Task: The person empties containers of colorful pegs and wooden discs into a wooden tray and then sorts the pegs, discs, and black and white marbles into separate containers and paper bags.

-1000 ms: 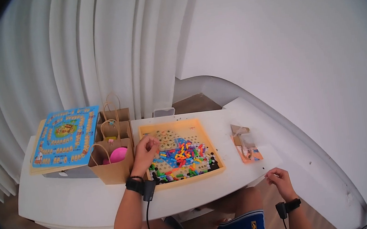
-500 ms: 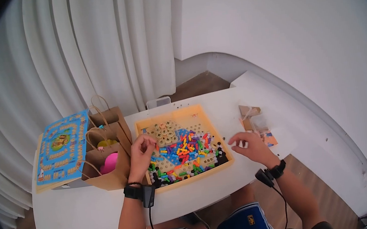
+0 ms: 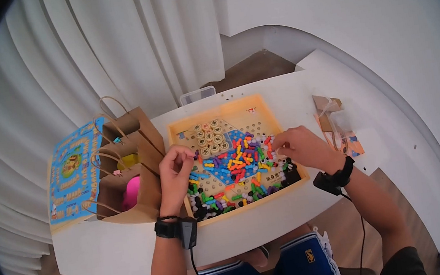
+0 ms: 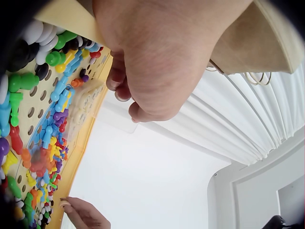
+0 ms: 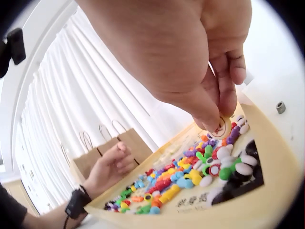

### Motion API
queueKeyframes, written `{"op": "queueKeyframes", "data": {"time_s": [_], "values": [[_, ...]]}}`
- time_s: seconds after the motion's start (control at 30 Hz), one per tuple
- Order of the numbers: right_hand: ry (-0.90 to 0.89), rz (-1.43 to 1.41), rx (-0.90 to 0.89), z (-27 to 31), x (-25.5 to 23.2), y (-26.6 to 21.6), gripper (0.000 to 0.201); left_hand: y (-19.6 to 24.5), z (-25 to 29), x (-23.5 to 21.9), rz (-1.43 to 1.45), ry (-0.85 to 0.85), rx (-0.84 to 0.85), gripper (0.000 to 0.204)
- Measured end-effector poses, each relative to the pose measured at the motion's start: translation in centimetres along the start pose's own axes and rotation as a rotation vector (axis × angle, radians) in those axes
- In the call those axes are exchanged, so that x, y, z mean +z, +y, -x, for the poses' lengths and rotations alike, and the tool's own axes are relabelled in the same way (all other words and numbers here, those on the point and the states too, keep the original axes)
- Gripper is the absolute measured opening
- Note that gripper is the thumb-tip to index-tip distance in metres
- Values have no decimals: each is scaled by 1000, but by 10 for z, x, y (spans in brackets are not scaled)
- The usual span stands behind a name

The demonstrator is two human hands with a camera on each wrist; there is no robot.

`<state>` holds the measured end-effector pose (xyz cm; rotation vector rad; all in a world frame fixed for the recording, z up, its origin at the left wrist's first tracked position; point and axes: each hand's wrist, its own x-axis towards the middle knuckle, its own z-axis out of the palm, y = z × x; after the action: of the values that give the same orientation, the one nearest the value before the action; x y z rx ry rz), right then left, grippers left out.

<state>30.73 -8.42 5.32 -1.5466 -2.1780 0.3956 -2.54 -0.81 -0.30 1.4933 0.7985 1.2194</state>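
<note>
My right hand (image 3: 303, 147) pinches a round xiangqi piece (image 5: 221, 130) with a red character between thumb and fingertips. It hangs over the right side of a shallow yellow wooden tray (image 3: 247, 208). Inside lie many coloured pegs (image 3: 238, 160), with black and white ones along the near edge. Several round xiangqi pieces (image 3: 210, 137) sit in rows in a clear container at the tray's far left. My left hand (image 3: 175, 172) is over the tray's left edge, its fingers loosely curled. No object shows in it, though its fingertips are partly hidden by the palm in the left wrist view.
Brown paper bags (image 3: 147, 194) stand left of the tray, one with a pink object (image 3: 131, 192) inside. A blue game board (image 3: 72, 165) lies behind them. Right of the tray lies a plastic and cardboard package (image 3: 337, 122). Small bits are scattered on the white table (image 3: 113, 252).
My right hand has come up from the table's right side to above the tray. The left hand has stayed by the tray's left edge. The head view has shifted.
</note>
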Motion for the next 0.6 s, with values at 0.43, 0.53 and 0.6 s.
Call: {"op": "queueKeyframes", "data": {"time_s": [0.43, 0.53, 0.6], "values": [[-166, -670, 212, -65, 16, 5, 14, -1, -1, -1, 20, 11, -1, 9], [-150, -652, 110, -93, 35, -4, 14, -1, -1, -1, 36, 20, -11, 9], [-134, -617, 66, -106, 45, -9, 14, 1, 0, 0, 37, 23, -16, 10]]}}
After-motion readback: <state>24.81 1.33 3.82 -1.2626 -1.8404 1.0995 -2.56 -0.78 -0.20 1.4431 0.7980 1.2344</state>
